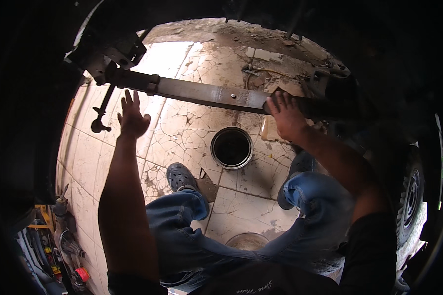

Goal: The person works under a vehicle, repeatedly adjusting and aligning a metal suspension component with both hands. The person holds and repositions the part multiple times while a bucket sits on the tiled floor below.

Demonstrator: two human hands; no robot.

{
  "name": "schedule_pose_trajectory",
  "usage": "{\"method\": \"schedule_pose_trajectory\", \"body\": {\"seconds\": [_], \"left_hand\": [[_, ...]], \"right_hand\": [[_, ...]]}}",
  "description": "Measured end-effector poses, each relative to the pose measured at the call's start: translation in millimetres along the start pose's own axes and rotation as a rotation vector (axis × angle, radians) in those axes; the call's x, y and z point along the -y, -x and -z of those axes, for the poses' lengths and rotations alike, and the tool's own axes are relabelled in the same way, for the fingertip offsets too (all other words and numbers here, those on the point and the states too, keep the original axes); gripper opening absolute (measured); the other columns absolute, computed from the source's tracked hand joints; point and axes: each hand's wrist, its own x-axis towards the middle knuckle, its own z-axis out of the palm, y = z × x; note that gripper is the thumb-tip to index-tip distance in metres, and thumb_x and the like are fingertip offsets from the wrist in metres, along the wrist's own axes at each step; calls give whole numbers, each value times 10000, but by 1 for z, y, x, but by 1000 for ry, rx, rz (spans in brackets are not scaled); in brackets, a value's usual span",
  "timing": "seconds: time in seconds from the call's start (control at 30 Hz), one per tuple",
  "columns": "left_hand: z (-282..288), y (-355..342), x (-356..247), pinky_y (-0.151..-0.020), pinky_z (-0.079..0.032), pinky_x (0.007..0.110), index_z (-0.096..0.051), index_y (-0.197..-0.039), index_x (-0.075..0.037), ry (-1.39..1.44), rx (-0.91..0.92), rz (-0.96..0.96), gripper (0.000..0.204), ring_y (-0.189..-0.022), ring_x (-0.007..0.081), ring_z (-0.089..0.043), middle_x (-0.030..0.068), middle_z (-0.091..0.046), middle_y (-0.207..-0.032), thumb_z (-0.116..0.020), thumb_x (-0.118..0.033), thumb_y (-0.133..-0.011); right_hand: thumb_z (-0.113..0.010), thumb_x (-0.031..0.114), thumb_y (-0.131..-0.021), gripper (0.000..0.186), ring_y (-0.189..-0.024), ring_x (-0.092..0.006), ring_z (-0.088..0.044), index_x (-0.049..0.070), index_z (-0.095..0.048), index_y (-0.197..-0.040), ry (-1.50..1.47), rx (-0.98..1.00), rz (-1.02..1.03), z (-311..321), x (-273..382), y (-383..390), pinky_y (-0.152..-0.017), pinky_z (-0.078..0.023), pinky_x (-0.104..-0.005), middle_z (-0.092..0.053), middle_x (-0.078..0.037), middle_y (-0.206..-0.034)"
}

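A long flat steel leaf spring (199, 92) crosses in front of me under a dark vehicle body, with a clip band (153, 84) near its left end and a small bolt head at its middle. My left hand (134, 120) is raised just below the left part, fingers spread, holding nothing; whether its fingertips touch the spring I cannot tell. Toward the right, my right hand (288, 117) lies with fingers stretched out over the spring. A dark edge, perhaps of a thin pad, shows around those fingers. Left of my left hand hangs a dark rod (101, 115) with a ball-shaped end.
An open round can (231, 147), dark inside, stands on the cracked tile floor (251, 194) between my feet. A round-topped seat or lid (247, 241) shows between my legs. A tyre (411, 194) is at the right; metal parts (66, 233) and a red roll-shaped item (82, 274) lie lower left.
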Motion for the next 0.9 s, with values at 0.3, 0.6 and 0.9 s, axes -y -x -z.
{"method": "schedule_pose_trajectory", "body": {"seconds": [0.3, 0.6, 0.9], "left_hand": [[-20, -23, -57, -1177, -134, 630, -87, -1592, -104, 371, -130, 1, 1041, -1531, 266, -140, 82, -123, -1667, -648, -376, -759], [-35, -21, -62, -1196, -108, 603, -67, -1603, -146, 129, -181, 140, 995, -1544, 243, -54, 44, 15, -1682, -582, -429, -800], [-33, -28, -65, -1196, -130, 612, -70, -1589, -83, 70, -40, 245, 881, -1535, 254, -100, 83, 0, -1674, -521, -347, -880]], "right_hand": [[-691, 253, -825, 1002, -1492, -425, -176, 89, -66, -1591, 35, 104, -37, 11, 4, -24, -1201, -175, -539, -123, -255, -1620], [-755, 363, -767, 1099, -1488, -435, -181, 64, -84, -1584, 28, -21, 78, 5, -5, -26, -1204, -189, -525, -138, -264, -1615], [-750, 363, -760, 1077, -1483, -444, -185, 21, -126, -1569, 6, -85, 66, -1, -19, -23, -1205, -187, -530, -157, -273, -1606]]}}
